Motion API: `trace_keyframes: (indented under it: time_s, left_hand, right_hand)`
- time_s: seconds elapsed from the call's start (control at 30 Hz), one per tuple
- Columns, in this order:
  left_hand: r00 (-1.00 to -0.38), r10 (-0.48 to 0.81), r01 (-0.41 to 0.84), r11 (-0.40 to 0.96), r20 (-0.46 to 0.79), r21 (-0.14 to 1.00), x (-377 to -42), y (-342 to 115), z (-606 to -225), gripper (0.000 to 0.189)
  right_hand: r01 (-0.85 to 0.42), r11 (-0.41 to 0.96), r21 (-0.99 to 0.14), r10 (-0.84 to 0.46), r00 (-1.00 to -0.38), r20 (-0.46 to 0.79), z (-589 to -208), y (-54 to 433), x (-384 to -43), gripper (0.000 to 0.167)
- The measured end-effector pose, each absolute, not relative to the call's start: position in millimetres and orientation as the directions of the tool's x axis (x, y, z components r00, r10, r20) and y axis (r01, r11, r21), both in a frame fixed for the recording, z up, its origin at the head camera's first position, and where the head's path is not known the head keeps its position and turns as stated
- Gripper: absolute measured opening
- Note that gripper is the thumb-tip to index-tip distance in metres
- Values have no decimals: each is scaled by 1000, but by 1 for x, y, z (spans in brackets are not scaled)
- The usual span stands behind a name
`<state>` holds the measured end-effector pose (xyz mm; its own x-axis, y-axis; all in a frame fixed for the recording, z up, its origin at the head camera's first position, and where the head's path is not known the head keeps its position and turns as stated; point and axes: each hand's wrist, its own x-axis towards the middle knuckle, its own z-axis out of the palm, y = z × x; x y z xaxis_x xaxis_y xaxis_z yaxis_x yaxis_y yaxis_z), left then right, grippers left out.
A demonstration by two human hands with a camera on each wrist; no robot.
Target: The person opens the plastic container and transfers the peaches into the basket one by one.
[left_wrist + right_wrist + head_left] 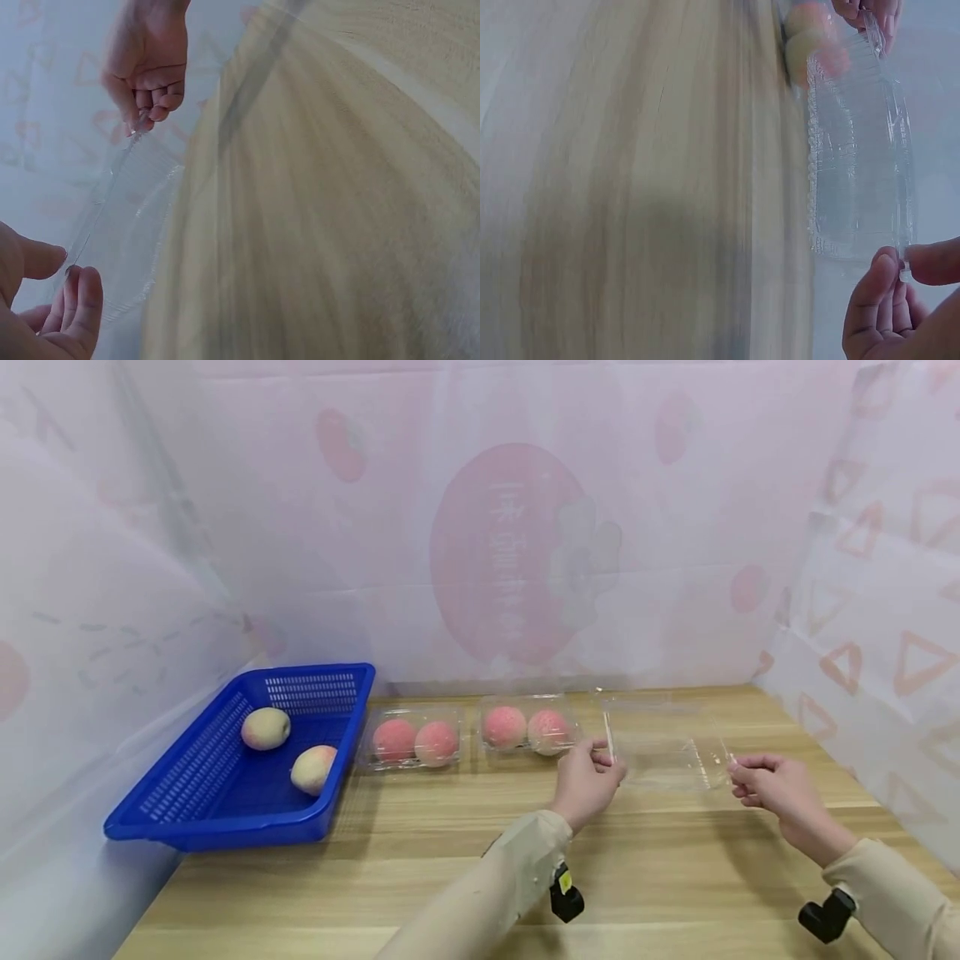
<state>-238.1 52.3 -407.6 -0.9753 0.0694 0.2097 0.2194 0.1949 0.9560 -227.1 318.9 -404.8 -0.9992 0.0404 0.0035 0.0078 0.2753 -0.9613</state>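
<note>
A clear plastic clamshell box (660, 747) is held between my two hands, above the right part of the table. My left hand (588, 781) pinches its left edge between thumb and fingers. The right hand (780, 793) pinches the opposite edge the same way. In the right wrist view the see-through box (859, 165) shows ridged walls, and no fruit is seen inside it. Just left of my left hand sits a closed clear box with two pink peaches (505, 727). Another such box with two peaches (394, 741) stands further left.
A blue plastic basket (217, 829) stands at the left of the wooden table (450, 877), holding a pale peach (266, 728) and a second peach (313, 769) by its right wall. Printed white sheeting (375, 568) encloses the back and both sides.
</note>
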Motion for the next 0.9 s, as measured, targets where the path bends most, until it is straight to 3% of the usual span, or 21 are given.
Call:
trace_keyframes:
  time_s: [0.4,0.67,0.9]
  left_hand:
    - [-993,-18,114,103,117,988,-248,64,-426,28]
    - [-995,84,57,99,49,993,-251,58,-421,38]
    - [-977,212,-12,-15,-8,1000,-242,31,-414,27]
  right_hand:
    - [38,300,-953,78,-997,-15,-416,330,-241,28]
    - [76,317,-946,147,-989,-30,-420,332,-256,44]
    - [92,326,-941,143,-989,-47,-415,329,-269,59]
